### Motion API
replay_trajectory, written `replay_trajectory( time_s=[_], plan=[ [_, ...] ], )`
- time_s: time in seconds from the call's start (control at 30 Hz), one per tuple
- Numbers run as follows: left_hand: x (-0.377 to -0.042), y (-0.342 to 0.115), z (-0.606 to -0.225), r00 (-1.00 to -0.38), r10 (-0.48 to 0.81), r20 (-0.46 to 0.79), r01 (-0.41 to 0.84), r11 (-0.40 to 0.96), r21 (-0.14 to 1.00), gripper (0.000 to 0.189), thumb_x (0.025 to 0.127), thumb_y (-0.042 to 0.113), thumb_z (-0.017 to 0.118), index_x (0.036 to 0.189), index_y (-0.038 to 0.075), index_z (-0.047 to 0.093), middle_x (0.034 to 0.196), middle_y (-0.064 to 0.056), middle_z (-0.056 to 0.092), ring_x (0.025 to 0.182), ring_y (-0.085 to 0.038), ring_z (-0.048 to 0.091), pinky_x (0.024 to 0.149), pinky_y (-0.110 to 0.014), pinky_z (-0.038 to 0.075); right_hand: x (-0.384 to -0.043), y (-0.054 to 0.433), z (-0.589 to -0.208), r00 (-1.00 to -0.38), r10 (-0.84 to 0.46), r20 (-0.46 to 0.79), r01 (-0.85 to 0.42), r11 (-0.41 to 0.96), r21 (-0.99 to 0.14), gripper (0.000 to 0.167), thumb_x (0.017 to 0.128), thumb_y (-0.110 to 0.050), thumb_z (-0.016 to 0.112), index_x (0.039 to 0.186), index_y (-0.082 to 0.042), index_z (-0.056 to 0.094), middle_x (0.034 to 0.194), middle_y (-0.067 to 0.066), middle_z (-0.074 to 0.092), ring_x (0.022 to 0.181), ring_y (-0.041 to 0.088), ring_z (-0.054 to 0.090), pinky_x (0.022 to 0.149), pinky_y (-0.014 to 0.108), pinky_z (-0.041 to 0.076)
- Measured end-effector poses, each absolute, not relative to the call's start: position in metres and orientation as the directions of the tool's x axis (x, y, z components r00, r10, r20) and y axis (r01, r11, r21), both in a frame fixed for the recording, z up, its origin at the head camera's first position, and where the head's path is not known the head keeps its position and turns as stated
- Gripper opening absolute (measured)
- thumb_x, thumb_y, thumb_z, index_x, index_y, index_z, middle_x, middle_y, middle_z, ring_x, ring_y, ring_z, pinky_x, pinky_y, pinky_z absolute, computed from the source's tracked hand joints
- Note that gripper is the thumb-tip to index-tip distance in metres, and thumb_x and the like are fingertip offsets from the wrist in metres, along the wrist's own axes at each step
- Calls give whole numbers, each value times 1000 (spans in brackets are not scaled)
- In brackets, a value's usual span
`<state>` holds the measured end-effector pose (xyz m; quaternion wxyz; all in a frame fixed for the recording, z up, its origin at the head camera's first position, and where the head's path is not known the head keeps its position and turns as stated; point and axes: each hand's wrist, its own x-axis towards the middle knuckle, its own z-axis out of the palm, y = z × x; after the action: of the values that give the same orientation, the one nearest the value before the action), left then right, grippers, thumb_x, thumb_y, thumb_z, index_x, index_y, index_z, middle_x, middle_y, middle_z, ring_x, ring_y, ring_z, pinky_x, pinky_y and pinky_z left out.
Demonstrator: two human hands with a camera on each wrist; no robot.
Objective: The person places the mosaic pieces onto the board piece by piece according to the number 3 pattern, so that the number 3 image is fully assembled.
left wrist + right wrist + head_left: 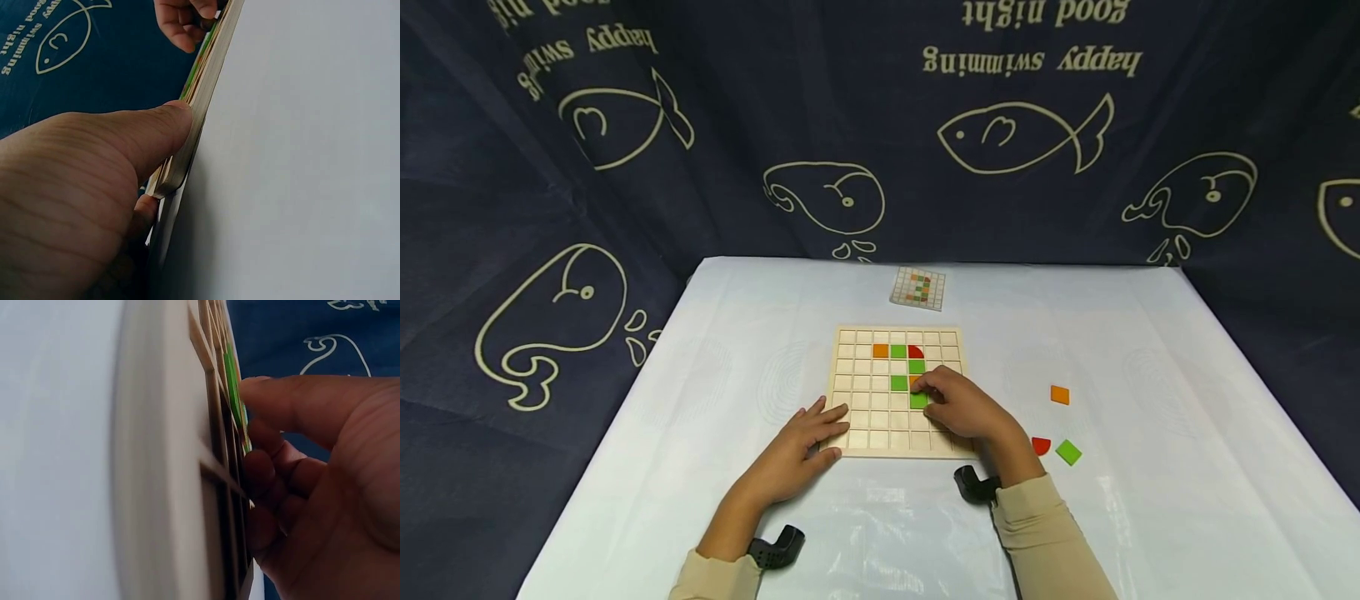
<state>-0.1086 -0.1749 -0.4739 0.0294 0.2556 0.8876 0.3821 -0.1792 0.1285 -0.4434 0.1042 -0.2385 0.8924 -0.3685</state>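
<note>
A square wooden grid board [880, 421] lies on the white table. Orange, green and red tiles fill some of its cells. My left hand [793, 454] rests on the board's near left corner, fingers spread and thumb [165, 125] along the front edge. Over the right half, my right hand [962, 404] bends its index finger and thumb about opposite corners of a green square tile [918, 401] in its cell. Its other fingers [259, 469] curl low above the grid, and an orange tile [914, 381] is partly hidden beneath the index finger.
To the right lie a loose orange tile [1060, 395], a red quarter-round tile [1041, 446] and a green tile [1068, 452]. Behind the board is a small card [917, 288] showing a grid with a coloured pattern. A dark printed cloth [880, 108] hangs beyond the table.
</note>
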Motion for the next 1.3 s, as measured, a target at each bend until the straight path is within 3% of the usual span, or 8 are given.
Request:
replay_trajectory(
  time_s=[0.4, 0.6, 0.73, 0.83, 0.93, 1.07, 1.3],
  plan=[
    [-108, -174, -473, -874, 466, 135, 421, 588, 691, 39, 95, 15, 68, 132, 5, 64, 151, -5, 46, 147, -33, 24, 118, -56, 14, -164, 161, -424, -870, -492, 11, -315, 540, -781, 27, 94, -3, 64, 121, -5, 64, 117, 9, 60, 105, 26, 55, 91, 44, 47],
    [-108, -174, -471, -877, 459, 138, 417, 587, 694, 38, 94, 13, 68, 132, 5, 65, 150, -6, 47, 147, -32, 24, 118, -57, 14, -155, 190, -417, -907, -422, -6, -268, 588, -763, 28, 94, -5, 65, 122, -8, 64, 118, 10, 59, 102, 25, 53, 78, 36, 48],
    [-108, -174, -472, -871, 471, 137, 423, 579, 697, 38, 95, 14, 68, 132, 5, 64, 151, -5, 46, 148, -33, 23, 118, -57, 13, -144, 213, -414, -921, -383, -77, -174, 579, -796, 30, 95, -6, 63, 125, -9, 61, 122, 15, 54, 68, 23, 55, 54, 31, 49],
    [-108, -174, -473, -871, 472, 139, 426, 580, 694, 38, 95, 14, 67, 132, 5, 64, 151, -5, 46, 147, -33, 23, 118, -57, 14, -134, 230, -413, -924, -371, -93, -142, 560, -816, 30, 95, -4, 62, 125, -7, 59, 122, 19, 51, 51, 25, 53, 47, 31, 48],
    [-107, -174, -473, -873, 467, 142, 424, 581, 695, 38, 95, 14, 68, 131, 5, 65, 150, -6, 47, 147, -34, 24, 118, -57, 14, -125, 245, -413, -928, -372, -27, -216, 596, -773, 29, 93, -3, 66, 122, -6, 62, 118, 14, 55, 74, 24, 61, 63, 29, 51],
    [-106, -173, -472, -873, 465, 148, 426, 578, 696, 38, 94, 13, 69, 130, 4, 65, 150, -7, 47, 147, -34, 26, 118, -57, 15, -116, 260, -415, -935, -355, 17, -263, 659, -705, 28, 92, -5, 69, 120, -8, 65, 112, 5, 59, 103, 23, 54, 78, 28, 49],
    [-108, -172, -472, -878, 462, 124, 407, 585, 702, 37, 94, 15, 69, 131, 7, 66, 151, -2, 46, 148, -29, 24, 119, -53, 14, -108, 276, -425, -955, -294, -28, -199, 711, -674, 30, 91, -9, 71, 121, -11, 65, 120, 2, 62, 108, 23, 57, 86, 30, 48]
  ],
)
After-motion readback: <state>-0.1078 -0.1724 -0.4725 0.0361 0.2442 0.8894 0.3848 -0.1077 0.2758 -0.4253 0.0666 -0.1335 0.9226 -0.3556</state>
